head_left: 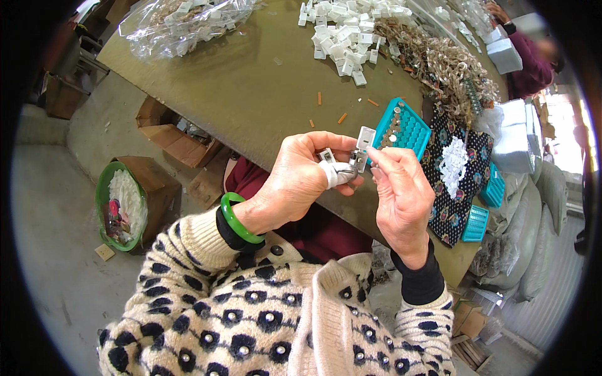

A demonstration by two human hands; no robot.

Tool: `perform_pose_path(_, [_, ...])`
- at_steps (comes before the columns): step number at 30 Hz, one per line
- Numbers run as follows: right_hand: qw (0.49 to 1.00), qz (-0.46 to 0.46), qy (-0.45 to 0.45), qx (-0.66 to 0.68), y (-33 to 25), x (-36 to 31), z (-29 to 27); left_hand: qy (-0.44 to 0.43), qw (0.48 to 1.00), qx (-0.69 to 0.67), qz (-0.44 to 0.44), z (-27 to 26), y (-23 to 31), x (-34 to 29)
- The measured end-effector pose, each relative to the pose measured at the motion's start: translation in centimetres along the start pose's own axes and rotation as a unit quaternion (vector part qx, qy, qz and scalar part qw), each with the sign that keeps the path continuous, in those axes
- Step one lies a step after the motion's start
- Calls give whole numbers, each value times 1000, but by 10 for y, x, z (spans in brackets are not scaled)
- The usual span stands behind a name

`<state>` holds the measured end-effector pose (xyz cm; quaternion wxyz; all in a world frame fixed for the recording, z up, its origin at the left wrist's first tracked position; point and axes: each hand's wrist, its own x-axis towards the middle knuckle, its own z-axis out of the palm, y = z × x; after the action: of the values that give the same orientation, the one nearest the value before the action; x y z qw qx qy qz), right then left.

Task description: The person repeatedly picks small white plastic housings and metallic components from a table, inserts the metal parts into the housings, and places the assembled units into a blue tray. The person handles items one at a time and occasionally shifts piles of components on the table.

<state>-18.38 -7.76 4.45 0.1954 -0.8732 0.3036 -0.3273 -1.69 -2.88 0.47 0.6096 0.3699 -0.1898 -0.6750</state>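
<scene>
Olive tabletop (251, 94) stretches beyond me, heaped with white plastic cases (351, 41). Beside the teal tray (415, 130), my left hand (290, 175) pinches an opened clear case (365, 136); whether my right hand (404, 197) also grips it, I can't tell. Bracing its lower half should, I judge, spare the lid. No writing is legible.

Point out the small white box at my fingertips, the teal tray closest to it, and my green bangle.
Small white box (365, 138): head view, on its upper part.
Teal tray (413, 131): head view, on its gridded surface.
Green bangle (230, 219): head view, on its outer face.
</scene>
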Motion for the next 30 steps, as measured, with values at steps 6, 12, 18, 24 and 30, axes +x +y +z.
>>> perform_pose_path(6, [997, 19, 72, 37, 5, 2, 9, 0, 1000, 23, -16, 3, 2, -5])
perform_pose_path(12, [999, -11, 50, 7, 8, 5, 13, -18, 1000, -17, -1, -1, 1, -3])
perform_pose_path(18, [988, 68, -21, 137, 27, 13, -5, -14, 999, 27, -27, -4, 2, 3])
perform_pose_path(24, [977, -55, 77, -192, 101, 51, -2, -32, 996, -61, -50, -4, 4, 8])
perform_pose_path(30, [984, -23, 17, -174, 118, 37, -14, -15, 997, -56, -42, -10, 5, 12])
